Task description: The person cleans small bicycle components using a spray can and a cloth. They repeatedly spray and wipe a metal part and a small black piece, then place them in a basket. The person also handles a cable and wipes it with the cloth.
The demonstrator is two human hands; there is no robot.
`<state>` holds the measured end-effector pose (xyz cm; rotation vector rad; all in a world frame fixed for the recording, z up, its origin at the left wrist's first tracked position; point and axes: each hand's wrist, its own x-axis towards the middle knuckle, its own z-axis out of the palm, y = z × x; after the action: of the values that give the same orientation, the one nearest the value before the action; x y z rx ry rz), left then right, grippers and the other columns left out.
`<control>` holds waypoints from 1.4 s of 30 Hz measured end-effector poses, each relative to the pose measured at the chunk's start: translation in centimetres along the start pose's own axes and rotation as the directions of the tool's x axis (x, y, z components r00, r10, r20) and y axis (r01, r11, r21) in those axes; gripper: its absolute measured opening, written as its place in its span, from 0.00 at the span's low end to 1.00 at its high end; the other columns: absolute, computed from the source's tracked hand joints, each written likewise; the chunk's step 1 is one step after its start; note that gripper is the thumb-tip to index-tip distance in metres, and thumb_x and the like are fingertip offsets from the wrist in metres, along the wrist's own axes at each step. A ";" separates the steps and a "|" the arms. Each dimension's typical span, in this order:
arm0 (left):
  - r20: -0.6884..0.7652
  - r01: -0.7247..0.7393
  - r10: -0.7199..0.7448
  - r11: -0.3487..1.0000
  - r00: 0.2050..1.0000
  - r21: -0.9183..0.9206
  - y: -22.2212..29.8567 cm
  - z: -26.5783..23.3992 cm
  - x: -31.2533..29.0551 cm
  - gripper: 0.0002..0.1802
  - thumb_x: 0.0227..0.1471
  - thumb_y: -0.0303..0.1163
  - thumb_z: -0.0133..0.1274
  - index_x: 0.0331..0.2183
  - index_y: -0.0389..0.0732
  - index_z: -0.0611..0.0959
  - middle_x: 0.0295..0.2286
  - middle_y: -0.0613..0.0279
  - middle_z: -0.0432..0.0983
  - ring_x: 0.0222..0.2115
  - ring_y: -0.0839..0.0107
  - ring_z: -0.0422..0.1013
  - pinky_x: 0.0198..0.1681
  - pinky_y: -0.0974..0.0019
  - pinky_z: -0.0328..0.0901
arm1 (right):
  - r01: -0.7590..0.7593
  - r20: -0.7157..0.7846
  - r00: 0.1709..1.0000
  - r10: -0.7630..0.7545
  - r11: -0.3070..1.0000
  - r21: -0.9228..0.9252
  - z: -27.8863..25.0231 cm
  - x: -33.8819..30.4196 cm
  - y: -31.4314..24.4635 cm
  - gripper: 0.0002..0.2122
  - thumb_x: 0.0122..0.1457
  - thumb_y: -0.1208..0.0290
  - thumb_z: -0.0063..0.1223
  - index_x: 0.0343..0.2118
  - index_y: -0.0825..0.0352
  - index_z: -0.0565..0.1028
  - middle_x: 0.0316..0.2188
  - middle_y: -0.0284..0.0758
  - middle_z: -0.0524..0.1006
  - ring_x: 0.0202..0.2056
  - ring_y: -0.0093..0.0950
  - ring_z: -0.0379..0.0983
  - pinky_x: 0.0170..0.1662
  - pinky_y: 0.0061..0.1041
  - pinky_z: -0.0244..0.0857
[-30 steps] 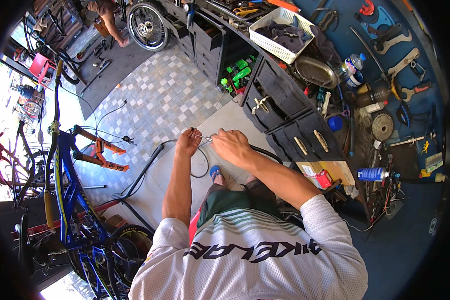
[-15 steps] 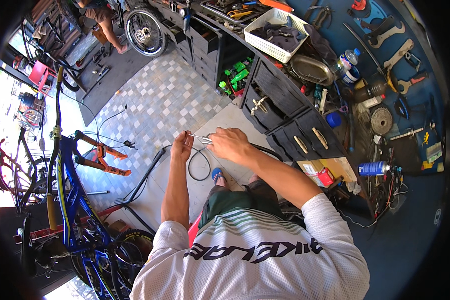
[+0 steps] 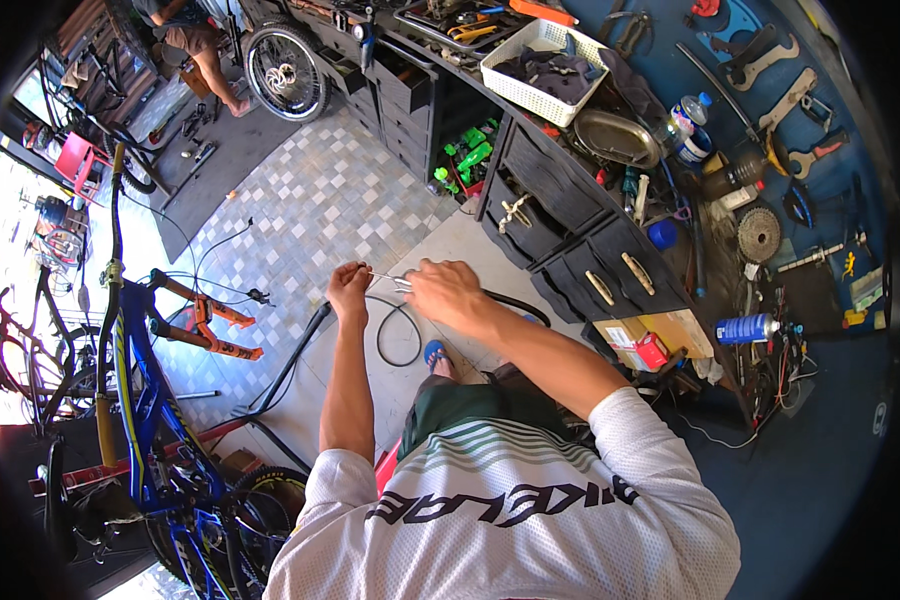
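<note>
In front of my body, both hands are raised close together. My left hand (image 3: 350, 290) is closed in a pinch, its fingertips at a thin, pale strand or tip too small to name. My right hand (image 3: 446, 296) is wrapped round a slender silver metal tool (image 3: 401, 284), which points left toward the pinching fingers. The tool's exact kind cannot be made out, as the palm covers part of it. Below the hands a thin dark cable (image 3: 380, 346) hangs in a loop over the floor.
At left stands a blue bicycle frame (image 3: 142, 400) with an orange fork (image 3: 210, 335). A dark cabinet (image 3: 545, 215) lines the right, carrying a white basket (image 3: 530, 100), a metal tray (image 3: 618, 138) and a blue spray can (image 3: 746, 329). A person (image 3: 202, 50) sits at the far left.
My left hand has moved slightly left and its fingers have curled in more. The right hand has shifted a little left, still around the silver tool.
</note>
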<state>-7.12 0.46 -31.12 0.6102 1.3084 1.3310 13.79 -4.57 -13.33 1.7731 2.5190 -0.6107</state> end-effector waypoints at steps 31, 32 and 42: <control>0.356 -0.526 0.389 0.586 0.850 0.616 1.9 1.0 -2.5 0.21 0.57 0.21 0.57 0.51 0.40 0.73 0.40 0.48 0.83 0.38 0.56 0.82 0.41 0.58 0.76 | 0.032 0.042 0.999 -0.026 0.989 -0.141 -2.9 1.2 -1.4 0.11 0.60 0.63 0.56 0.29 0.64 0.85 0.33 0.42 0.84 0.37 0.37 0.84 0.39 0.34 0.77; 0.359 -0.536 0.399 0.575 0.843 0.618 2.0 1.1 -2.6 0.21 0.57 0.21 0.58 0.51 0.40 0.73 0.40 0.48 0.83 0.39 0.56 0.82 0.41 0.58 0.76 | 0.032 0.063 0.998 -0.024 0.990 -0.134 -3.1 1.2 -1.3 0.14 0.63 0.60 0.56 0.30 0.65 0.85 0.33 0.44 0.84 0.36 0.38 0.84 0.40 0.35 0.77; 0.293 -0.609 0.535 0.719 0.793 0.335 13.2 5.2 -9.1 0.28 0.55 0.18 0.62 0.53 0.38 0.68 0.41 0.52 0.84 0.42 0.64 0.82 0.44 0.64 0.75 | -0.161 -0.202 0.957 0.210 0.958 0.237 -5.5 -5.9 6.2 0.18 0.64 0.52 0.55 0.48 0.60 0.80 0.40 0.41 0.80 0.45 0.44 0.78 0.47 0.42 0.71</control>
<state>-4.61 -3.04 -14.85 1.5071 1.3099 1.4437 22.75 -6.46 -8.90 2.2461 2.4566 -0.7403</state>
